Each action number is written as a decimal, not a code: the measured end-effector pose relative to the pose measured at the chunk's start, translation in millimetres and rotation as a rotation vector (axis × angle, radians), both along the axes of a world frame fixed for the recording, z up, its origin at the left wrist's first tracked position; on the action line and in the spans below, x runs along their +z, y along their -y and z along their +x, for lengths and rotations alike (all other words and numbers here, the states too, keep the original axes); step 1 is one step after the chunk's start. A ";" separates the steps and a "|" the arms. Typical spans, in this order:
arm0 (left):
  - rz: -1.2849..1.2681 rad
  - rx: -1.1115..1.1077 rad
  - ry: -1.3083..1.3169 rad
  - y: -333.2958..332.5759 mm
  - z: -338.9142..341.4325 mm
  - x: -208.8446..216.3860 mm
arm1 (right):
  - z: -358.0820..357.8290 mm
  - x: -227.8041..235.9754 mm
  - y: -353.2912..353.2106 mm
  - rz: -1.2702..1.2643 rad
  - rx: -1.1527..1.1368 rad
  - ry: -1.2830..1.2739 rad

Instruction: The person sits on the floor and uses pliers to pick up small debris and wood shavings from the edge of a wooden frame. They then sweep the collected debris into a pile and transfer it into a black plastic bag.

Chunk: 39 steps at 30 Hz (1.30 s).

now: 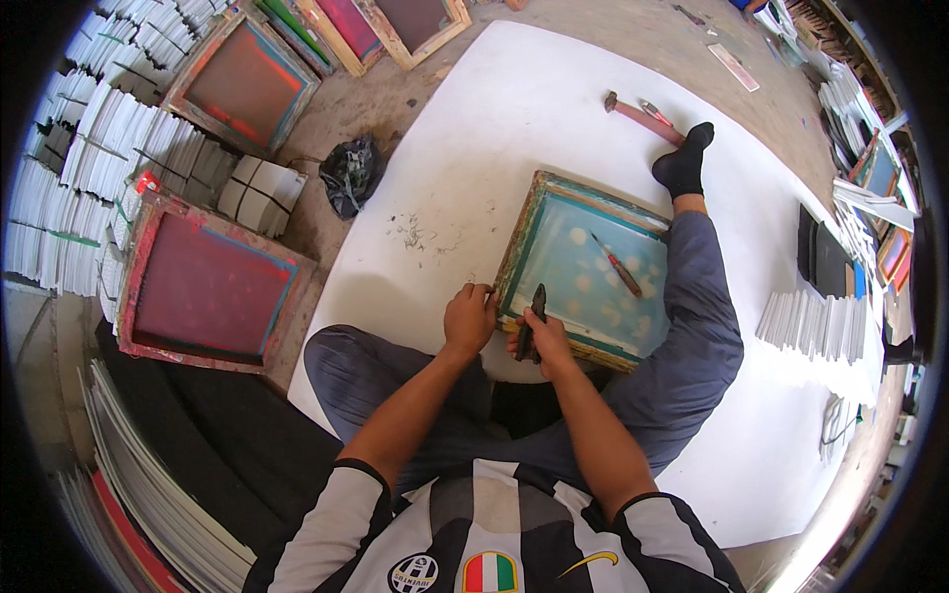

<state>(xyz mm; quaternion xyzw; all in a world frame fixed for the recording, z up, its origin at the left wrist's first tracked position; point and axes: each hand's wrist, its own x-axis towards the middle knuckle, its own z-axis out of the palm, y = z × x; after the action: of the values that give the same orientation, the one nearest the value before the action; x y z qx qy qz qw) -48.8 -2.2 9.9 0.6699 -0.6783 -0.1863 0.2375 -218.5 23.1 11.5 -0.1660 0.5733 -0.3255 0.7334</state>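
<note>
A wooden screen-printing frame [522, 229] with pale blue-green mesh lies tilted on the white sheet between my legs. My left hand [469, 318] is at its left edge, fingers curled and closed on the wood. In my right hand [551, 346] is a pair of dark-handled pliers [539, 299], gripped close to the frame's near left corner. The pliers point away from me; whether their jaws hold anything is too small to tell. A screwdriver [623, 272] with a red and dark handle lies across the mesh.
Past the frame, a hammer [643, 119] lies beside a small red-handled tool [652, 110], near my socked foot [684, 163]. Dark bits [420, 232] are scattered on the white sheet [450, 128]. A black plastic bag [351, 176], more screen frames [213, 287] and paper stacks [114, 148] stand left.
</note>
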 end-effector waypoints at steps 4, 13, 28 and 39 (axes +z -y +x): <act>-0.080 0.048 0.097 -3.5 -5.1 -13.4 | 2.2 -3.2 1.4 -0.041 0.012 -0.023; -0.120 0.221 0.134 -5.6 -26.9 -20.9 | -0.7 -9.4 4.7 -0.001 -0.010 0.043; -0.095 0.351 -0.230 -1.4 -28.0 -55.0 | -0.5 -4.1 5.1 -0.001 0.013 0.027; 0.101 0.356 -0.621 0.0 -15.6 -68.4 | -1.0 -6.0 3.7 -0.017 -0.027 0.045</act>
<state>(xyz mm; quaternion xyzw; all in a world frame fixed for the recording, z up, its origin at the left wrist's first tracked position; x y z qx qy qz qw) -64.4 -2.2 -58.6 0.6998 -0.4365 -0.3699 0.4277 -219.6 19.4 5.5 -0.1573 0.5560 -0.3439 0.7402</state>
